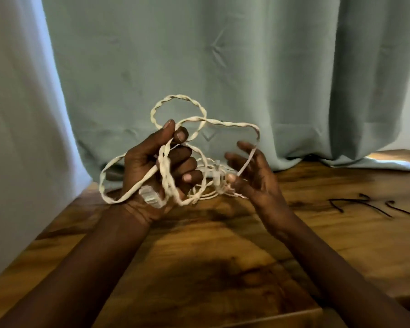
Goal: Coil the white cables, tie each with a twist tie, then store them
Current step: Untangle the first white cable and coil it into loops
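Head view. Grips the twisted white cable (pixel 182 100) in the left hand (pixel 152 171), fingers curled tight round it, a pale plug (pixel 150 197) against the wrist. Holds the right hand (pixel 256 178) open, fingers apart, one strand lying across them. Holds both hands up over the wooden table (pixel 223 256), close to its left edge. Shows wide wood between the hands and the black twist ties (pixel 362 205) lying to the right. Shows cable loops in front of the green curtain (pixel 246 55).
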### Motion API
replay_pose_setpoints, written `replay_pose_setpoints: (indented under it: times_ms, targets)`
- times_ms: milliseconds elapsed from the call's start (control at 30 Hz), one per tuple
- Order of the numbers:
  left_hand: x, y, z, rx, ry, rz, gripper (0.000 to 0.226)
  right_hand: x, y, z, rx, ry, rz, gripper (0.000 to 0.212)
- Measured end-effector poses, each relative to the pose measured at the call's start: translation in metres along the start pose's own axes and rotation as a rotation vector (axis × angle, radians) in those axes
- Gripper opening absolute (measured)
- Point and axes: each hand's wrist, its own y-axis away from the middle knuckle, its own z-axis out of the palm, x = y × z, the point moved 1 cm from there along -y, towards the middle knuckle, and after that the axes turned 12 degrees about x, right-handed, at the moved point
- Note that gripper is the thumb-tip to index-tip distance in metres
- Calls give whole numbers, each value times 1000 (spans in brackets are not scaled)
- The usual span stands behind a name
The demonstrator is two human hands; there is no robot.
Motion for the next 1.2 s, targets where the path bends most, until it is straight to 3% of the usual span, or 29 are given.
replay_pose_setpoints:
  times_ms: [67,167,233,333,467,567,700,767,800,867,933,1000,1133,1200]
  targets:
    - [-19,-12,11,-1,-10,-39,23,-8,12,-15,115,-241,212,29]
    - [-43,-34,6,178,-179,-91,25,-15,31,-48,293,-382,469,25]
    - [-56,-45,-20,273,-518,52,32,-19,38,-77,328,-408,560,18]
    - [-70,-41,-59,283,-1077,263,52,-27,45,-110,381,-391,608,15]
    - [-63,-33,-97,58,-1608,237,70,-39,37,-116,514,-305,554,25]
    - [-46,-31,-103,-41,-1653,89,103,-52,20,-106,584,-174,405,26]
    - [-15,-21,-114,-22,-1721,-146,111,-62,-7,-93,766,127,158,28]
    - [5,-15,-118,47,-1782,-211,95,-63,-16,-82,843,313,35,28]
    - [11,-14,-116,83,-1784,-172,75,-63,-20,-76,845,398,-29,25]
    - [15,-11,-112,213,-1695,158,26,-61,-24,-56,751,522,-146,21]
    - [6,-10,-98,336,-1552,621,31,-57,-25,-35,627,622,-207,21]
    - [-13,-6,-78,349,-1465,896,40,-56,-24,-8,498,693,-226,21]
    - [-49,-15,-60,190,-1593,965,52,-56,-23,40,217,587,-195,23]
    - [-48,-18,-64,273,-1553,1008,44,-51,-21,53,180,453,-111,24]
